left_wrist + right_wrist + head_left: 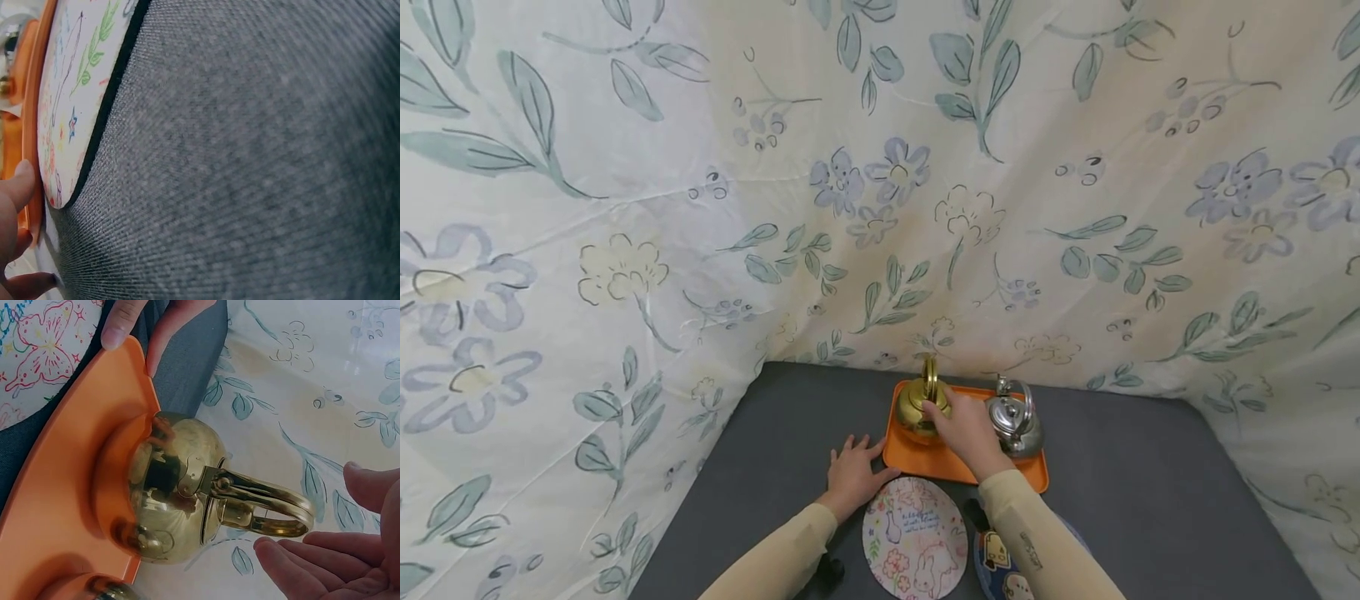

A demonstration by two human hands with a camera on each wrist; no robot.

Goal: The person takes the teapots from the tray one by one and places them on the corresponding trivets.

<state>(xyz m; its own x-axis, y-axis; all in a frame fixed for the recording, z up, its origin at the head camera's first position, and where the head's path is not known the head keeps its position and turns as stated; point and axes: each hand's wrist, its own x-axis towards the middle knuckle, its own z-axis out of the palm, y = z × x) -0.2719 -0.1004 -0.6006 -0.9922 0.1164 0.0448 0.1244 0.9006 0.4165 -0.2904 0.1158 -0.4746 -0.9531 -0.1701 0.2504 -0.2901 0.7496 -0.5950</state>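
Note:
A gold kettle (913, 410) stands on the left part of an orange tray (931, 468). My right hand (968, 429) is beside it. In the right wrist view, the thumb and fingers of that hand (353, 559) are spread around the end of the kettle's raised handle (275, 503), with a gap between them. A silver kettle (1017, 421) sits on the tray's right part, partly behind my right hand. My left hand (852, 479), fingers spread, touches the tray's near left corner; its thumb (20, 186) shows against the rim in the left wrist view.
A round white mat (916, 537) with coloured drawings lies just in front of the tray. Under my right forearm a blue round mat (992, 575) is partly covered. Floral cloth (880, 208) hangs behind and beside the dark grey table (1150, 500).

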